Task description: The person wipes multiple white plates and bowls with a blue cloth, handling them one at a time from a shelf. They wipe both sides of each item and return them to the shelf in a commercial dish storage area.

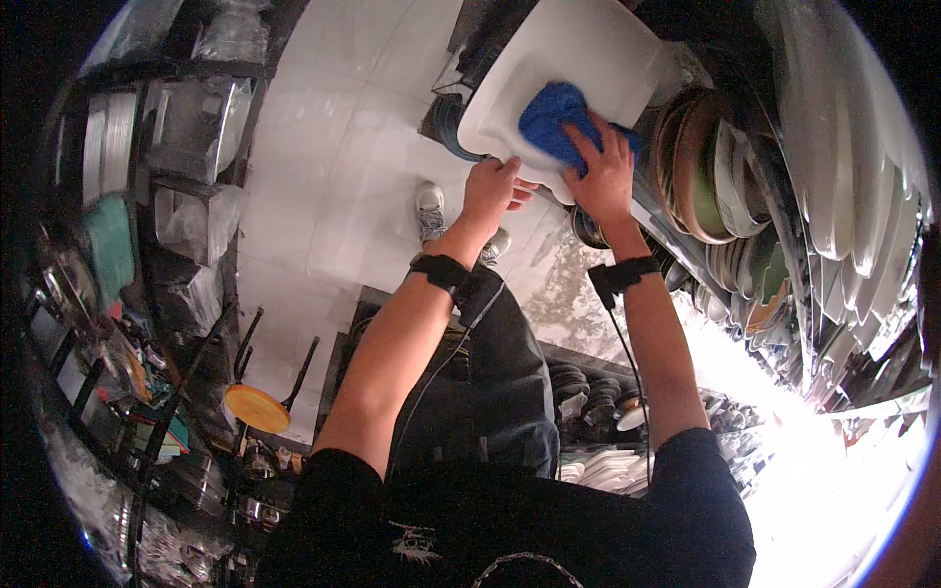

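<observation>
A large white tray-like dish (588, 44) with a wavy near edge is held out in front of me. At that near edge, my left hand (494, 189) grips the rim, thumb on top and fingers below. On the dish's upper surface lies a bunched blue cloth (548, 121). My right hand (604, 170) presses down on the cloth, fingers spread over it and partly hiding it. Both wrists wear black straps with thin cables.
Stacked plates and bowls (695, 169) crowd the shelf on the right, with white dishes (831, 162) beyond. Plastic-wrapped goods (198, 128) fill the left rack. A round yellow stool (257, 409) stands lower left. Strong glare hides the lower right.
</observation>
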A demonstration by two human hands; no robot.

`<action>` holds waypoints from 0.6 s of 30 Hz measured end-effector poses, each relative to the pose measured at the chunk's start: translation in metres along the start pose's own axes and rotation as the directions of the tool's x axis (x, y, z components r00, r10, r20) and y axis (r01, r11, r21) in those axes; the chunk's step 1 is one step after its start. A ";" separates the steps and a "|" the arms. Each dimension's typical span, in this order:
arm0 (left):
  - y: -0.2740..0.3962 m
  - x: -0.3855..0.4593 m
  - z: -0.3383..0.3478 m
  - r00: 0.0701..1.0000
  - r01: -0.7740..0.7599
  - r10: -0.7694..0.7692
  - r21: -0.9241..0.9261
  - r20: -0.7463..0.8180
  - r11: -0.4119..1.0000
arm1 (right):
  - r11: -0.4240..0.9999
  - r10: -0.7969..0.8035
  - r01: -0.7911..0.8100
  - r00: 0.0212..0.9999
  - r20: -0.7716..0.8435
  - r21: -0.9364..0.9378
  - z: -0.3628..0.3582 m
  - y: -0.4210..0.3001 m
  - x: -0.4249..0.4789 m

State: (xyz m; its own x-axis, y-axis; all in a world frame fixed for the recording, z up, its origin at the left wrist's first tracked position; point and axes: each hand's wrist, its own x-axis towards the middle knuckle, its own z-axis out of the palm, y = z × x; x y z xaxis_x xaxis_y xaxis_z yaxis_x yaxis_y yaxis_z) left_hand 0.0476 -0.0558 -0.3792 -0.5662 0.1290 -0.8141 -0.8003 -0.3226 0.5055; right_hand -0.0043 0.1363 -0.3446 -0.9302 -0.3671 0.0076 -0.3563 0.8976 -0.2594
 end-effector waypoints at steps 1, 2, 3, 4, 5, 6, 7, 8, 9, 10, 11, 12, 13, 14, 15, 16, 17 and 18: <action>0.001 0.001 0.001 1.000 0.000 0.000 0.018 0.000 1.000 | 0.997 0.068 -0.069 0.997 -0.033 -0.025 0.001 -0.002 0.005; 0.004 0.003 0.001 1.000 0.000 0.000 0.037 0.000 0.999 | 0.989 0.136 -0.139 0.988 -0.068 -0.049 0.004 -0.005 0.011; 0.002 0.003 0.001 1.000 0.005 -0.005 0.055 -0.001 0.998 | 0.975 0.204 -0.212 0.974 -0.099 -0.069 0.007 -0.013 0.012; 0.000 0.004 0.001 1.000 0.003 -0.003 0.056 0.004 0.998 | 0.968 0.239 -0.246 0.964 -0.114 -0.053 0.010 -0.022 0.010; -0.001 0.004 -0.001 1.000 0.000 -0.001 0.058 0.010 0.998 | 0.961 0.271 -0.275 0.958 -0.094 -0.036 0.013 -0.033 0.004; -0.003 0.005 -0.004 1.000 -0.007 0.006 0.055 0.010 0.998 | 0.971 0.240 -0.240 0.970 -0.038 0.000 0.013 -0.043 -0.003; -0.002 0.007 -0.005 1.000 0.011 -0.011 0.052 0.013 0.999 | 0.978 0.206 -0.207 0.978 0.014 0.033 0.010 -0.051 -0.012; -0.001 0.007 -0.005 0.999 0.027 -0.028 0.050 0.016 0.998 | 0.969 0.228 -0.230 0.973 0.032 0.092 0.006 -0.058 -0.022; 0.001 0.006 -0.005 0.999 0.044 -0.045 0.045 0.016 0.998 | 0.956 0.245 -0.250 0.968 0.054 0.151 0.000 -0.063 -0.031; 0.002 0.002 -0.004 1.000 0.018 -0.018 0.004 0.002 1.000 | 0.933 0.287 -0.302 0.953 0.101 0.196 -0.009 -0.065 -0.038; 0.005 0.001 -0.004 1.000 0.019 -0.019 -0.001 0.018 1.000 | 0.875 0.312 -0.346 0.938 0.153 0.339 -0.014 -0.060 -0.045; 0.001 0.005 -0.006 0.999 0.022 -0.022 -0.008 0.034 1.000 | 0.792 0.327 -0.388 0.921 0.210 0.471 -0.019 -0.051 -0.055; -0.002 0.008 -0.009 0.999 0.025 -0.024 -0.014 0.047 1.000 | 0.687 0.329 -0.425 0.905 0.269 0.589 -0.033 -0.054 -0.058; -0.004 0.011 -0.010 0.995 0.069 -0.067 -0.036 0.069 0.997 | 0.323 0.358 -0.672 0.739 0.571 0.667 -0.050 -0.055 -0.064; -0.011 0.013 -0.009 0.996 0.073 -0.070 -0.048 0.057 0.996 | 0.087 0.305 -0.649 0.740 0.600 0.756 -0.053 -0.050 -0.076; -0.018 0.012 -0.006 0.996 0.077 -0.075 -0.056 0.045 0.995 | -0.162 0.246 -0.591 0.751 0.612 0.790 -0.052 -0.043 -0.091; -0.022 0.011 -0.002 0.996 0.081 -0.079 -0.062 0.033 0.995 | -0.403 0.186 -0.503 0.773 0.607 0.764 -0.052 -0.037 -0.107; -0.016 -0.010 0.003 0.994 0.105 -0.103 -0.064 0.039 0.992 | -0.516 0.215 -0.443 0.762 0.611 0.733 -0.081 -0.058 -0.105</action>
State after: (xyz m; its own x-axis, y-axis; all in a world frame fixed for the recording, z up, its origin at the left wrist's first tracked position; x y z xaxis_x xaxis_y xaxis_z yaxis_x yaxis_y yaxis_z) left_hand 0.0654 -0.0493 -0.3783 -0.4880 0.1978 -0.8501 -0.8412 -0.3664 0.3977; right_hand 0.1069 0.1421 -0.2521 -0.7309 -0.2361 -0.6403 0.6608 -0.4793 -0.5776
